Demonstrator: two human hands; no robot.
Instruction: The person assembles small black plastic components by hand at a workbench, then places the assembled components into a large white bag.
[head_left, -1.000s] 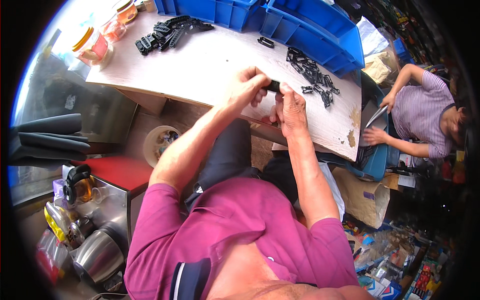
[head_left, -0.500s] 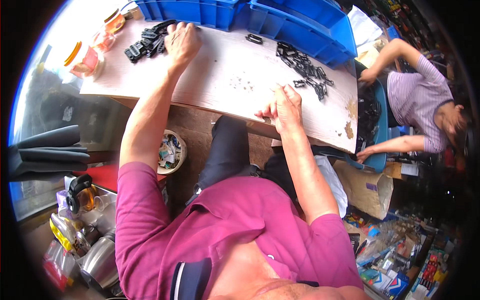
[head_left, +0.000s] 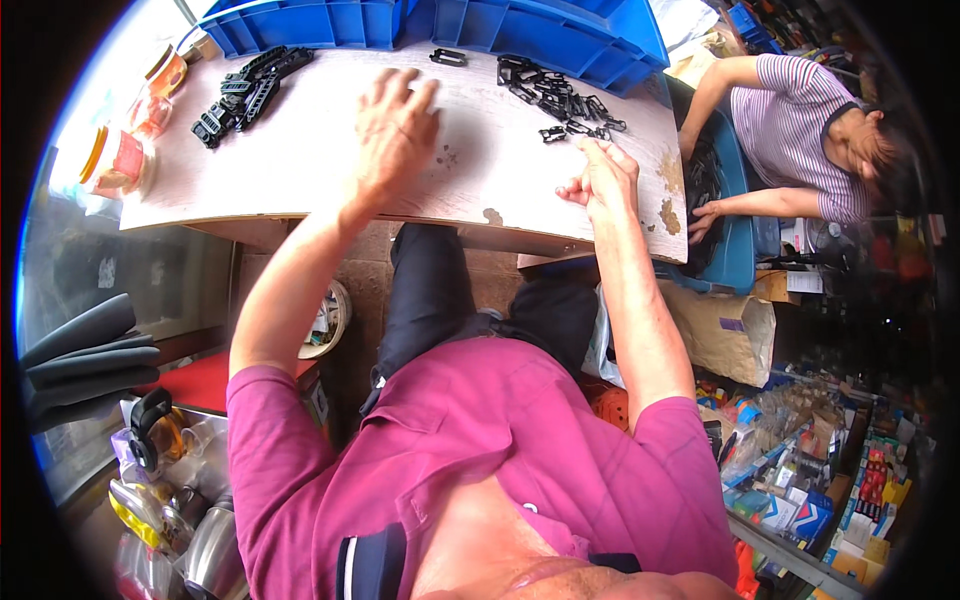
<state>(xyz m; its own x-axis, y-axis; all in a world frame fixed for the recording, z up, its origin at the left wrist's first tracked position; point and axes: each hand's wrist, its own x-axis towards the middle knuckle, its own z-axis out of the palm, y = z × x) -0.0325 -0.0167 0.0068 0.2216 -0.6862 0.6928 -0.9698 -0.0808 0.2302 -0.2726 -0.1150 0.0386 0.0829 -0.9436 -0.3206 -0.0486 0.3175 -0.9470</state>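
My left hand (head_left: pixel 395 135) hovers over the left-middle of the pale tabletop (head_left: pixel 320 175), fingers spread and a little blurred, holding nothing I can see. To its left lies a heap of ribbed black plastic buckle-like pieces (head_left: pixel 240 95), several of them lined up together. My right hand (head_left: pixel 607 178) is at the near edge of a loose pile of black open-frame pieces (head_left: pixel 550 92). Its forefinger stretches toward the closest ones, and the thumb stands apart to the left. Whether a fingertip touches a piece is unclear. One black frame piece (head_left: pixel 448 57) lies alone near the bins.
Two blue plastic bins (head_left: pixel 310 28) (head_left: pixel 545 45) line the table's far edge. Lidded jars (head_left: pixel 112 160) stand at the left edge. Beyond the right end, a person in a striped shirt (head_left: pixel 800 110) reaches into a teal tub (head_left: pixel 735 245). A waste bucket (head_left: pixel 340 320) sits below.
My left hand has left the left heap and moved right and nearer, its fingers now spread. My right hand has moved from the table's front edge up to the loose pile. The view has shifted.
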